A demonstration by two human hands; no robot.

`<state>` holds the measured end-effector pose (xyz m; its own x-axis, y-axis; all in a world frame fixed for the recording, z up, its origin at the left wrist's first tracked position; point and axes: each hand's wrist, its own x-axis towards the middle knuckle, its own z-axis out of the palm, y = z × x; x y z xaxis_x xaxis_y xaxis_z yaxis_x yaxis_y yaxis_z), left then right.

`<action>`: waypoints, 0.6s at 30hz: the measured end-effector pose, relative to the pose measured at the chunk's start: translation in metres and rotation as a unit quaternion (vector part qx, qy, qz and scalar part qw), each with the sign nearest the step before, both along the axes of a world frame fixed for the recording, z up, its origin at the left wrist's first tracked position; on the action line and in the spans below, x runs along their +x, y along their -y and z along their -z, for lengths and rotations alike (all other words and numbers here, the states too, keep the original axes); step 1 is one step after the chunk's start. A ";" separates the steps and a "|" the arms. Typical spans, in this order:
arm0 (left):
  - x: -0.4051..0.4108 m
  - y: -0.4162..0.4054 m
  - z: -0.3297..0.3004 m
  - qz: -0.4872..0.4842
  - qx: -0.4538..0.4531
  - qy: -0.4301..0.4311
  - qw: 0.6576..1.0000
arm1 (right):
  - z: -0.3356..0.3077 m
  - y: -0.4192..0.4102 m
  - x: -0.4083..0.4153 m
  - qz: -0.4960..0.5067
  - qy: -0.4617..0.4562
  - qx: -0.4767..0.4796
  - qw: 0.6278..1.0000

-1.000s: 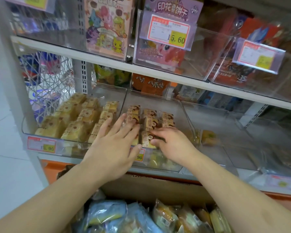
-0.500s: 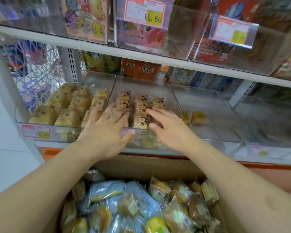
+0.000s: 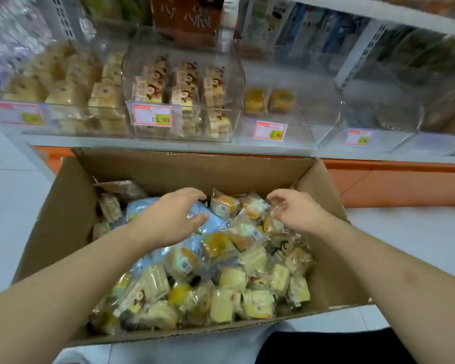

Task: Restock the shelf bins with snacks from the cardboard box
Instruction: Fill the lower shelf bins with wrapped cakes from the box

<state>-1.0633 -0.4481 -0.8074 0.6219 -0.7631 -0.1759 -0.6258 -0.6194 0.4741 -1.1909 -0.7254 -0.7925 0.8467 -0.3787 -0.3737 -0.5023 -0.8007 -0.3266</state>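
Both hands hang over the cardboard box (image 3: 71, 206) mid-frame: left hand (image 3: 168, 219) and right hand (image 3: 297, 214) loosely curled, holding nothing.

Shop aisle: clear shelf bins (image 3: 184, 95) held wrapped cakes, price tags (image 3: 153, 115) read 13.90 and 12.80, open cardboard box (image 3: 168, 166) of stock sat below.
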 end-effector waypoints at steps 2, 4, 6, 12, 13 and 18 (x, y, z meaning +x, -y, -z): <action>-0.021 0.002 0.030 -0.006 0.016 -0.039 0.999 | 0.023 0.000 -0.016 -0.022 -0.056 0.019 0.998; -0.041 0.004 0.055 0.014 0.035 -0.060 0.997 | 0.046 -0.003 -0.027 -0.061 -0.107 0.019 0.992; -0.056 0.008 0.075 0.056 0.055 -0.069 0.995 | 0.069 -0.005 -0.037 -0.100 -0.149 0.010 0.984; -0.077 0.024 0.104 0.174 0.113 -0.066 0.976 | 0.112 0.020 -0.063 -0.158 -0.287 -0.019 0.945; -0.078 0.026 0.106 0.174 0.111 -0.067 0.976 | 0.116 0.023 -0.066 -0.160 -0.299 -0.009 0.941; -0.082 0.034 0.107 0.171 0.110 -0.076 0.976 | 0.141 0.025 -0.076 -0.167 -0.269 -0.017 0.948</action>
